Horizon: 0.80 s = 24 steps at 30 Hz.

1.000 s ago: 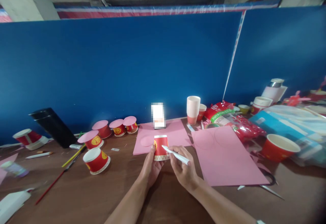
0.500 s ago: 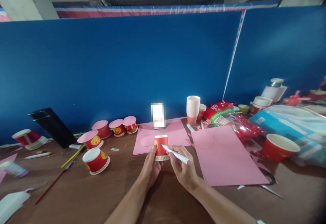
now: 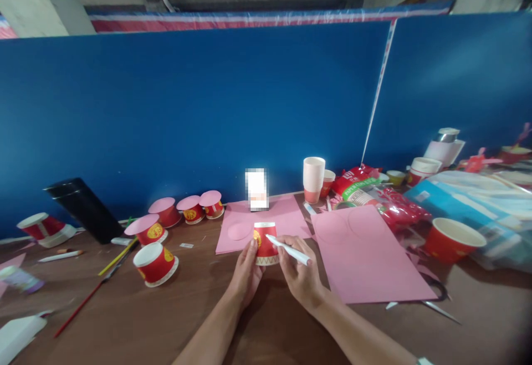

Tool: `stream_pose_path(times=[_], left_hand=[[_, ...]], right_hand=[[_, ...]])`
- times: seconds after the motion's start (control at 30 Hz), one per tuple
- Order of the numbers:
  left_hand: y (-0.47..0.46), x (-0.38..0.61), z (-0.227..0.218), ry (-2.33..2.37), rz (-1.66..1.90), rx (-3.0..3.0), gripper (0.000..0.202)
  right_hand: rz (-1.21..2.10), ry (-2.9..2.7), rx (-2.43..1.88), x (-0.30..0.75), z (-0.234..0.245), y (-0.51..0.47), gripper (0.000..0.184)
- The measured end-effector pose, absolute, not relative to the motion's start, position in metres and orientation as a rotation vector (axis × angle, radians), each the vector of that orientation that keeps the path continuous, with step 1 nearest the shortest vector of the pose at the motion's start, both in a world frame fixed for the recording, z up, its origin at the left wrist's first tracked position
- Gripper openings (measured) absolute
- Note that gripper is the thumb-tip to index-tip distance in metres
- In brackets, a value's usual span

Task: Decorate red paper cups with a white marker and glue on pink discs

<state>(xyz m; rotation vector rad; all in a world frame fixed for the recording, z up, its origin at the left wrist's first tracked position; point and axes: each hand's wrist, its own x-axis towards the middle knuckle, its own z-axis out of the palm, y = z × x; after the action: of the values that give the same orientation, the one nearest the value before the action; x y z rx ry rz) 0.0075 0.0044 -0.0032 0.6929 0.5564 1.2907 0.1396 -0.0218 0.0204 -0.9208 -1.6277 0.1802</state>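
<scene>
A red paper cup [image 3: 266, 243] with a gold emblem and a zigzag band is held upside down in my left hand [image 3: 248, 271], its thumb along the cup's left side. My right hand [image 3: 300, 268] pinches a white marker pen [image 3: 293, 251], its tip at or very close to the cup's red side. Fingers of my right hand lie close to the cup's right edge; whether they touch it I cannot tell. Behind the cup lies a pink paper sheet [image 3: 286, 212] with a loose pink disc [image 3: 240, 231] on it.
Left stand several red cups topped with pink discs [image 3: 143, 224], a bare upturned cup [image 3: 155, 264], a black bottle [image 3: 83, 210] and a paintbrush [image 3: 81, 305]. Right are pink paper [image 3: 369, 265], scissors [image 3: 443, 310], stacked cups [image 3: 313, 179], a red cup [image 3: 453, 240] and plastic bags [image 3: 399, 210].
Both hands, the cup and the marker pen sit in nearly the same pose. The view has shifted very slightly, and the marker pen's tip stays by the cup's side.
</scene>
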Motion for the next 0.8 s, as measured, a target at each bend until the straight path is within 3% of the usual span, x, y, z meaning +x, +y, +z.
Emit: stream_pose_path(times=[0.8], left_hand=[[0.0026, 0.0089, -0.0042, 0.579, 1.254, 0.815, 0.028]], right_hand=[[0.128, -1.608, -0.953, 0.1419, 0.0255, -0.0211, 0.016]])
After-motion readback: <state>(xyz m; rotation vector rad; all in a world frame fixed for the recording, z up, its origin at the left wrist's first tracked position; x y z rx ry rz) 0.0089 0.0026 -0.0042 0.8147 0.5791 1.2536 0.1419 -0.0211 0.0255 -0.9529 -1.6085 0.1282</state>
